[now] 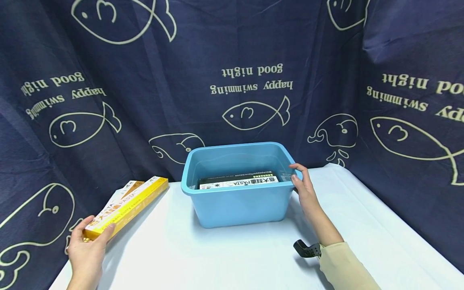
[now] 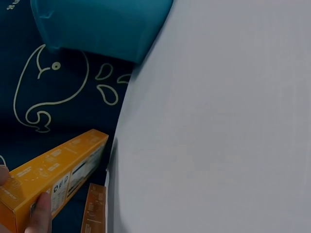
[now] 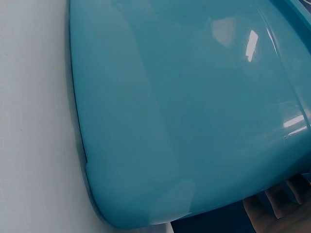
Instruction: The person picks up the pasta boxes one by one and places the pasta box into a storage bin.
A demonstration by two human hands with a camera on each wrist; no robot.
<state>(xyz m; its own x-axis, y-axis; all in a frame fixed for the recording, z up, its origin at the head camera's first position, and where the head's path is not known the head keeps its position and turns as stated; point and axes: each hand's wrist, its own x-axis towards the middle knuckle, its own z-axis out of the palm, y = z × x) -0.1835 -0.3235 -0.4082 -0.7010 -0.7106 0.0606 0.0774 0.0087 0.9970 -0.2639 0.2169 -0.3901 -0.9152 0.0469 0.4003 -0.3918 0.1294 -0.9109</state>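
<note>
My left hand [image 1: 86, 253] grips the near end of a long yellow pasta box [image 1: 135, 205], thumb on one side and fingers on the other. Behind it, partly hidden, another pasta box with a brown end [image 1: 133, 187] lies at the left of the table; its brown side [image 2: 94, 208] shows below the yellow one in the left wrist view. A light-blue plastic bin [image 1: 239, 209] stands mid-table. My right hand [image 1: 306, 191] holds its right rim, thumb outside and fingers over the edge. Inside the bin lies a black-and-white pasta box [image 1: 237, 181].
A white cloth [image 1: 163, 257] covers the table. Dark blue curtain [image 1: 250, 52] with fish and whale drawings hangs close behind and on both sides. A black wrist strap piece [image 1: 307, 249] sticks out from my right wrist, by the beige sleeve [image 1: 344, 266].
</note>
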